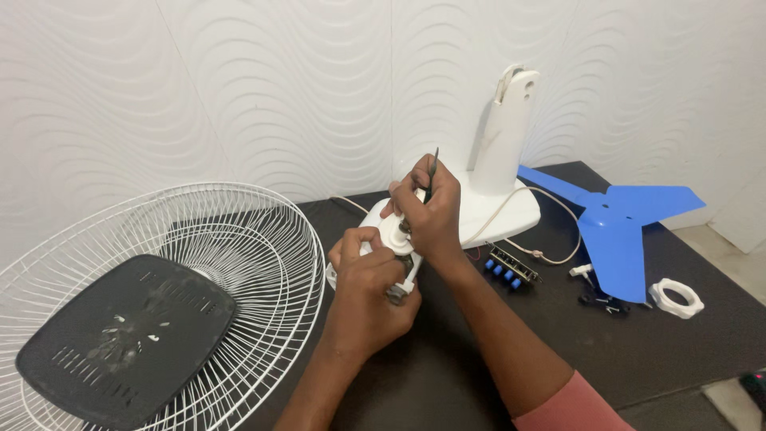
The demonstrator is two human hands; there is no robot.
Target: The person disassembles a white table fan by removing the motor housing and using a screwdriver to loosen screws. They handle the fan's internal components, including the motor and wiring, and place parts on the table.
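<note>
Both hands grip: left hand [363,275] wraps around small white plastic fan motor unit [396,239], held just above dark bench [638,351]; right hand [431,211] pinches thin dark screwdriver [431,177], fingers pressed together on shaft. Tool's long axis runs near upright, tip down into motor unit's top, directly below right grip. Right hand is nearer the contact pt. White fan stand w/ base [503,160] sits just behind; white wire fan guard [159,311] lies at left, blue fan blade [618,227] at right.
</note>
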